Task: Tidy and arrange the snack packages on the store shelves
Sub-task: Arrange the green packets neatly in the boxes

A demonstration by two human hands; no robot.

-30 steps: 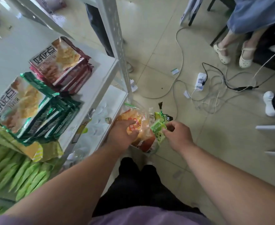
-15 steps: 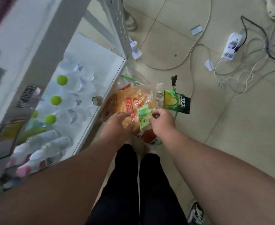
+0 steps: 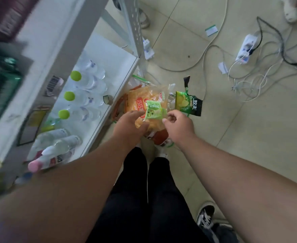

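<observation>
A small green packet [image 3: 154,110] is held low over the floor [image 3: 249,137], in front of the bottom shelf [image 3: 116,55] of a white metal rack [image 3: 133,23]. It is pinched at its right edge by the fingers of the right hand [image 3: 176,126], which are curled in a narrow grip; the thumb is seen just below the packet's corner. The left hand [image 3: 130,127] is placed at the packet's lower left corner, with its fingers bent round the edge of a large orange bag [image 3: 140,109] of snacks that lies behind the green packet. Whether the green packet is also gripped by the left hand cannot be told. A red packet [image 3: 160,137] is partly seen beneath the orange bag, between the two wrists. A dark green and black crisp bag [image 3: 189,104] is seen just to the right of the orange bag, near the right hand but apart from it.

On the bottom shelf, clear bottles with lime-green caps [image 3: 69,95] are laid in a row, and nearer the camera a bottle with a pink cap [image 3: 34,166] is laid on its side. On the floor well to the right, a white power strip [image 3: 247,48] is surrounded by tangled cables [image 3: 259,78]. Black trousers [image 3: 144,199] and a dark sneaker [image 3: 205,216] are visible below the arms.
</observation>
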